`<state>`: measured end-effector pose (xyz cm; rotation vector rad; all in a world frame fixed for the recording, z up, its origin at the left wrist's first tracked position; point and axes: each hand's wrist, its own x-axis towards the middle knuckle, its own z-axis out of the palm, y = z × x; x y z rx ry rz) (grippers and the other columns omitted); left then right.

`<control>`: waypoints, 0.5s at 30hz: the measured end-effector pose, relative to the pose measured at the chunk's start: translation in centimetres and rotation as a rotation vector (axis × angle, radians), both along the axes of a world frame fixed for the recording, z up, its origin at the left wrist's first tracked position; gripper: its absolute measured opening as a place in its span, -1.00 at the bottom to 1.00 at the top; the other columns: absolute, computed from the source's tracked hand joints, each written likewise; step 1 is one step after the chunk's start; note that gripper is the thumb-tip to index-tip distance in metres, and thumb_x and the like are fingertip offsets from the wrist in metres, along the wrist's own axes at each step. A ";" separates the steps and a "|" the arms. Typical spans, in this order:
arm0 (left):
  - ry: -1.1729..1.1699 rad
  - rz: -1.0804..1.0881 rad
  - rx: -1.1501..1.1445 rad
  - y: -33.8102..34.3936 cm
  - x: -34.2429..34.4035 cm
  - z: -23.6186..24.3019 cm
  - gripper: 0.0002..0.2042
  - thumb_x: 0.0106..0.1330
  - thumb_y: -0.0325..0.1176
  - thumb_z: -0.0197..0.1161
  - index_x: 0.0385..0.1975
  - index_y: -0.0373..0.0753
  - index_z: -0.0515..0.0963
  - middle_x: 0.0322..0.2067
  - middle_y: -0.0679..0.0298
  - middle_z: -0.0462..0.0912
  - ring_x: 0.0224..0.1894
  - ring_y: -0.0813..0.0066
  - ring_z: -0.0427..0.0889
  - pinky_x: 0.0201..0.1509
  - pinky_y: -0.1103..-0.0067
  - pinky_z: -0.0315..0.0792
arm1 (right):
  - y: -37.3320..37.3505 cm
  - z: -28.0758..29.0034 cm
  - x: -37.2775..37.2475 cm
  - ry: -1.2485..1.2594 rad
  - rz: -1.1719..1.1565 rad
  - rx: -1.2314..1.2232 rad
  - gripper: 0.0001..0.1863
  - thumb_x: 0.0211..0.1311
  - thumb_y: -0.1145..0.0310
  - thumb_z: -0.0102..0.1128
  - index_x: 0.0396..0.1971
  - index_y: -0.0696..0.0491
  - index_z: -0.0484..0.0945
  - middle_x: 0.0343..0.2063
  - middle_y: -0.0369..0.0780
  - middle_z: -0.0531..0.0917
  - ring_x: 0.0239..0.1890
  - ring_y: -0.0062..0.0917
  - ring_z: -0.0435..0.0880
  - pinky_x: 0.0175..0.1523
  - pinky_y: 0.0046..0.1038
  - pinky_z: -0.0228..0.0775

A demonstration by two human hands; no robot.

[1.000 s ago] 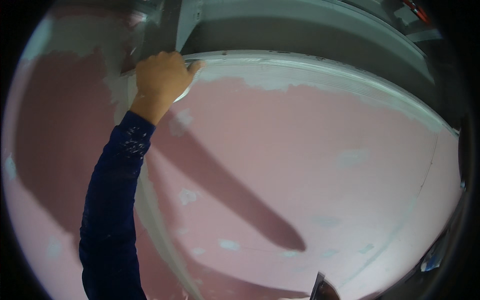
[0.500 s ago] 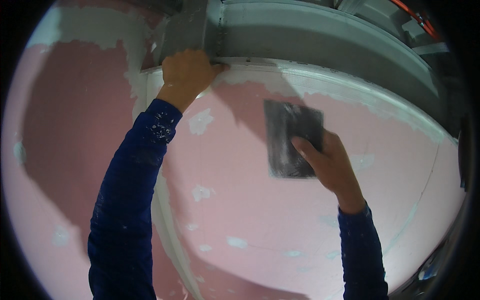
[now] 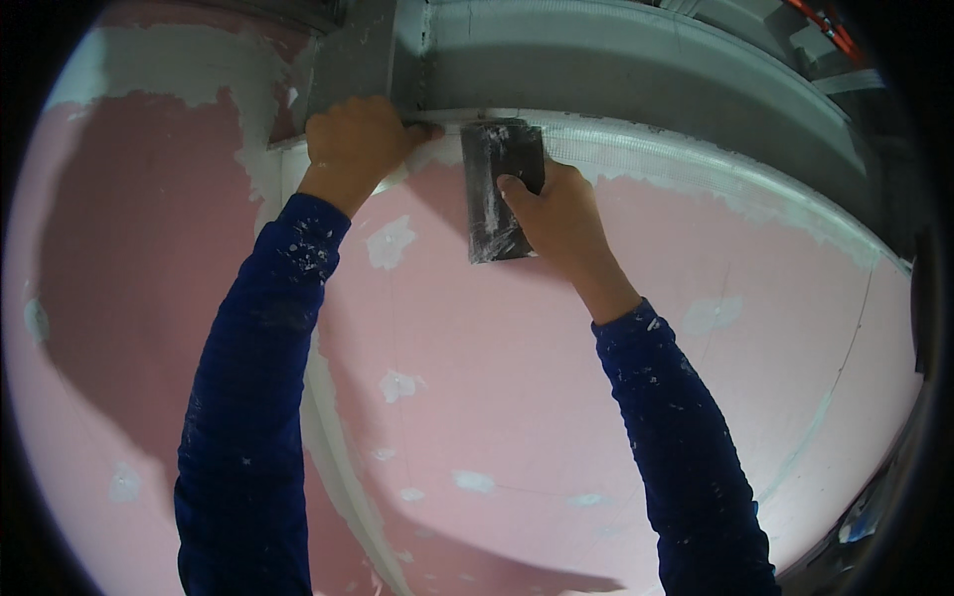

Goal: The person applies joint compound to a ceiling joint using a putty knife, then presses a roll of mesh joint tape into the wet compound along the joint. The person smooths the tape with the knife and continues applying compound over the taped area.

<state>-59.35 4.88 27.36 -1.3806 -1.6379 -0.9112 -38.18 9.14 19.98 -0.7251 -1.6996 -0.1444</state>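
Observation:
My left hand, in a paint-spattered blue sleeve, is curled at the top edge of a pink board near a grey post; a pale curved piece shows beneath it, but what it grips is hidden. My right hand grips a dark rectangular flat blade streaked with white, its thumb across the face. The blade's upper end is at the pale strip with mesh along the board's top edge, just right of my left hand.
A grey beam runs above the board, with a grey post at left and orange tubing at upper right. White filler patches dot the board, and a vertical filled seam runs down at left.
My right hand has come up from the lower edge with the dark blade and moved up and left to the top strip. My left hand remains at the top edge.

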 end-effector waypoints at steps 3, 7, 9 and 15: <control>-0.005 -0.006 -0.015 -0.1 -0.3 0.2 -0.19 0.18 0.49 0.25 -0.16 -0.32 0.76 -0.21 -0.10 0.79 -0.11 -0.06 0.81 -0.07 0.23 0.65 | -0.2 -0.1 0.8 0.021 -0.022 -0.015 -0.64 0.34 0.19 0.23 -0.19 0.24 0.66 -0.48 -0.05 0.73 -0.45 -0.32 0.73 -0.26 -0.26 0.57; -0.019 -0.036 -0.045 -0.1 -0.8 0.7 -0.14 0.13 0.53 0.24 -0.11 -0.33 0.74 -0.14 -0.14 0.78 -0.05 -0.09 0.79 0.01 0.19 0.63 | -1.5 -0.2 2.6 0.079 0.010 -0.159 -0.64 0.37 0.19 0.24 -0.20 0.25 0.67 -0.50 -0.14 0.70 -0.49 -0.45 0.67 -0.31 -0.33 0.54; -0.011 -0.011 -0.065 0.0 -0.9 0.9 -0.14 0.12 0.54 0.24 -0.11 -0.32 0.75 -0.13 -0.13 0.77 -0.03 -0.09 0.78 0.04 0.17 0.61 | -2.0 -0.2 3.6 0.093 -0.034 -0.153 -0.64 0.39 0.19 0.25 -0.20 0.26 0.67 -0.51 -0.19 0.68 -0.51 -0.53 0.62 -0.33 -0.36 0.51; 0.037 0.016 0.010 0.5 -1.1 0.9 -0.22 0.11 0.48 0.30 -0.17 -0.27 0.76 -0.23 0.00 0.81 -0.14 0.03 0.81 -0.10 0.28 0.64 | -2.6 -0.5 7.6 0.148 -0.054 -0.191 -0.56 0.33 0.13 0.28 -0.42 0.30 0.66 -0.64 -0.08 0.66 -0.56 -0.32 0.71 -0.33 -0.26 0.55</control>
